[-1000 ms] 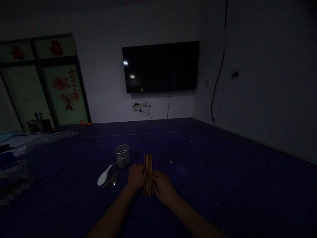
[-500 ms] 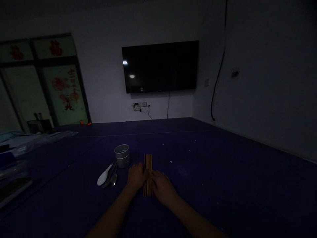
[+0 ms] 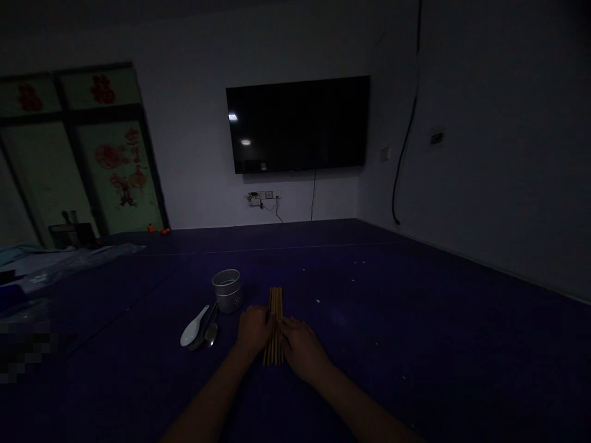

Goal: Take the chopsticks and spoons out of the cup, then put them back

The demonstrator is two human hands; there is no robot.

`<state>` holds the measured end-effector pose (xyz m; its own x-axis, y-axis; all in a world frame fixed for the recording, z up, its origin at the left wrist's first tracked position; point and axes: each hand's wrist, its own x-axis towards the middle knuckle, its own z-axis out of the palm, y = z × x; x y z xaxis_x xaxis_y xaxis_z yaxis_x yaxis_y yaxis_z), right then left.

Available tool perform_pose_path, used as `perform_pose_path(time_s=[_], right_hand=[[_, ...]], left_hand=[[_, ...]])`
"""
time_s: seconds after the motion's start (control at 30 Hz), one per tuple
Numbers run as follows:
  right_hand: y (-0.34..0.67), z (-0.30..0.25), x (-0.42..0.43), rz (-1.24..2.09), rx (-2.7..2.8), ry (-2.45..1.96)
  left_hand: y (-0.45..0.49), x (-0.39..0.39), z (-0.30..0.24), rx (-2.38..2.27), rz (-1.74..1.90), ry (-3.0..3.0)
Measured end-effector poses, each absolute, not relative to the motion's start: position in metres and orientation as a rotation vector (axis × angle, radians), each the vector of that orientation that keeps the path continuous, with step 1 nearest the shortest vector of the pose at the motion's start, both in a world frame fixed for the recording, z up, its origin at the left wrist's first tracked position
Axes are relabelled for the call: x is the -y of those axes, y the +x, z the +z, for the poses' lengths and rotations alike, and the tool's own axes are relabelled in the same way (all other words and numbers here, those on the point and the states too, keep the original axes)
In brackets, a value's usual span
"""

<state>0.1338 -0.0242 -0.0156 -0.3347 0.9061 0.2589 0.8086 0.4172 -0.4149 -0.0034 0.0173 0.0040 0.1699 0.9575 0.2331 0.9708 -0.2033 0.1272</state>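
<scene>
A bundle of wooden chopsticks (image 3: 276,301) lies on the dark purple surface, pointing away from me. My left hand (image 3: 253,330) is closed against the left side of the bundle, its thumb along the sticks. From the right, the curled fingers of my right hand (image 3: 302,346) press on the same sticks, which are squeezed between both hands. Their near ends fan out slightly. Left of my hands stands a metal cup (image 3: 228,299) with small holes low in its side. Beside it lie a white spoon (image 3: 190,334), a metal spoon (image 3: 211,333) and a darker utensil partly hidden between them.
Small white scraps (image 3: 317,301) are scattered to the right. Clear plastic sheeting (image 3: 78,263) lies at the far left. A television (image 3: 300,126) hangs on the back wall above sockets (image 3: 265,195) and cables. Decorated glass doors (image 3: 115,166) stand at the left.
The near ends of the chopsticks have spread toward the left, while their far ends have drawn slightly closer together. Both hands stay in nearly the same place on the bundle.
</scene>
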Motion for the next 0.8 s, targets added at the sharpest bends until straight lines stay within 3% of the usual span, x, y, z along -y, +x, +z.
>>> perform_pose_path(time_s=[0.8], right_hand=[[0.1375,-0.0144,0.0226,0.302,2.25,-1.418]], left_hand=[[0.0014,-0.0082,0.0083,1.995,-0.376,-2.332]])
